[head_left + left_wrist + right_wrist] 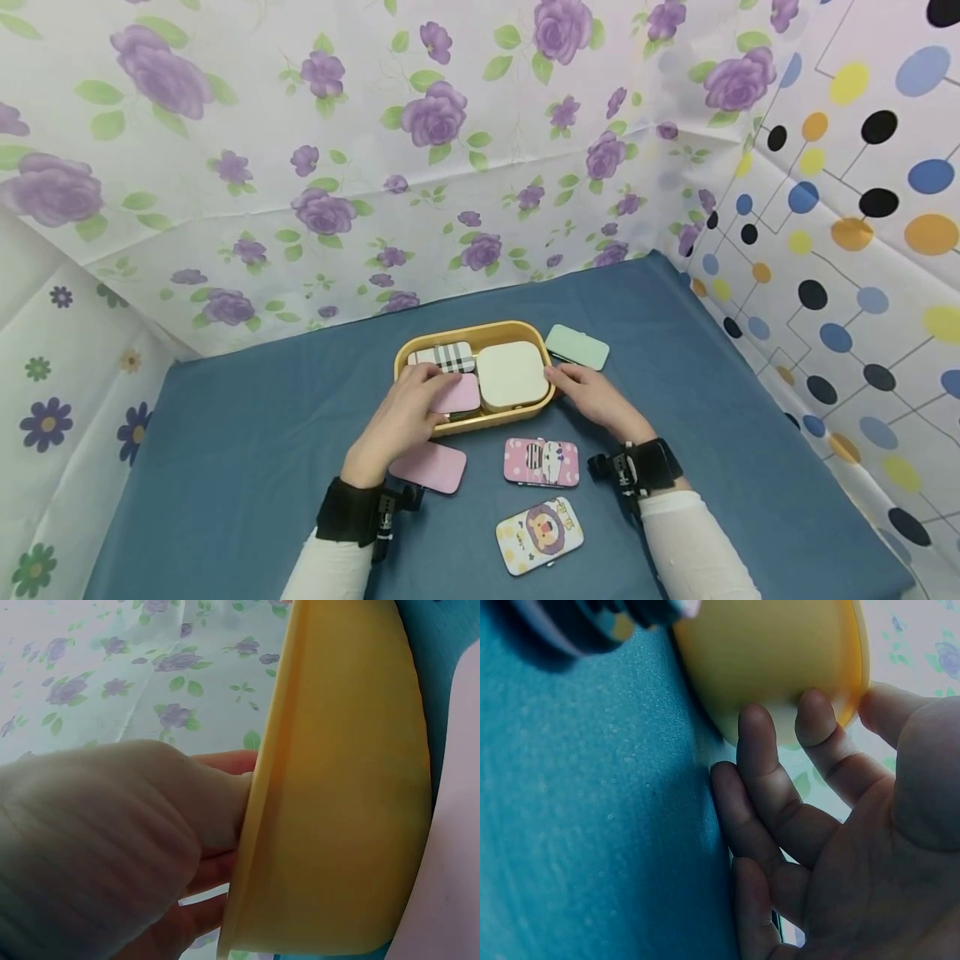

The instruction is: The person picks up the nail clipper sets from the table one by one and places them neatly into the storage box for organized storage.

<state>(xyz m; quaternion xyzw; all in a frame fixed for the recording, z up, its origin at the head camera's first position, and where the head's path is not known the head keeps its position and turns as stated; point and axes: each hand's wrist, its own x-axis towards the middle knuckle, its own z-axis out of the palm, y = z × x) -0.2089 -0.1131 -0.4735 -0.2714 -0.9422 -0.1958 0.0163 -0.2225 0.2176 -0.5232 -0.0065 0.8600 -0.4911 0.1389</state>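
Note:
A yellow oval basket [459, 429] sits on the blue cloth, holding a plaid tin case [454, 357], a cream square tin [513, 375] and a pink tin case [459, 393]. My left hand [405, 412] reaches over the near left rim and grips the pink case between thumb and fingers. In the left wrist view, the basket wall [337, 787] hides its fingertips. At the right end, my right hand [596, 404] holds the basket, thumb at the rim and fingertips [757, 727] against the outer wall.
Near the basket's right end lies a mint green case [577, 347]. In front are another pink case [429, 467], a pink cat-patterned case [542, 462] and a lion-patterned case [540, 536]. Flowered sheeting [330, 208] stands behind, with dotted sheeting [847, 267] on the right.

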